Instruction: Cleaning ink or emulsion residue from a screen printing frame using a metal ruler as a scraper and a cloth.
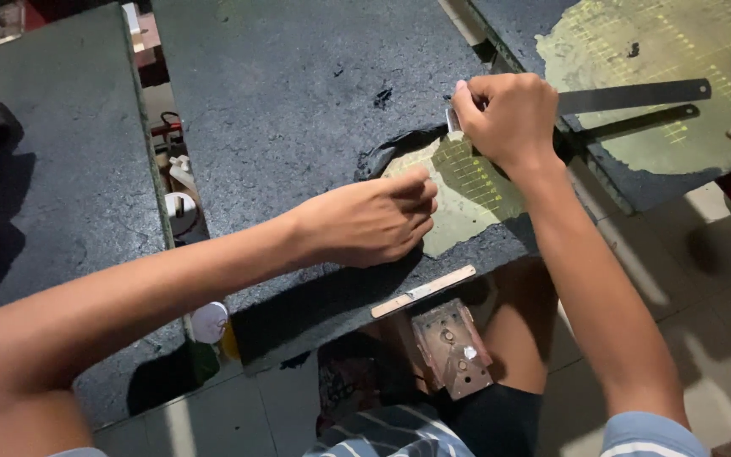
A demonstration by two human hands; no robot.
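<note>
Near the frame's centre, the left hand (374, 222) presses flat, fingers together, on the yellow-green sheet (467, 190); just beyond, upper right, the right hand (501, 114) pinches a small metal blade (453, 120) at the sheet's far edge

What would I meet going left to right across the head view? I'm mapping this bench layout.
Dark slab on the left → white round thing in the gap → left hand → flat wooden stick → right hand → long dark metal strip.
</note>
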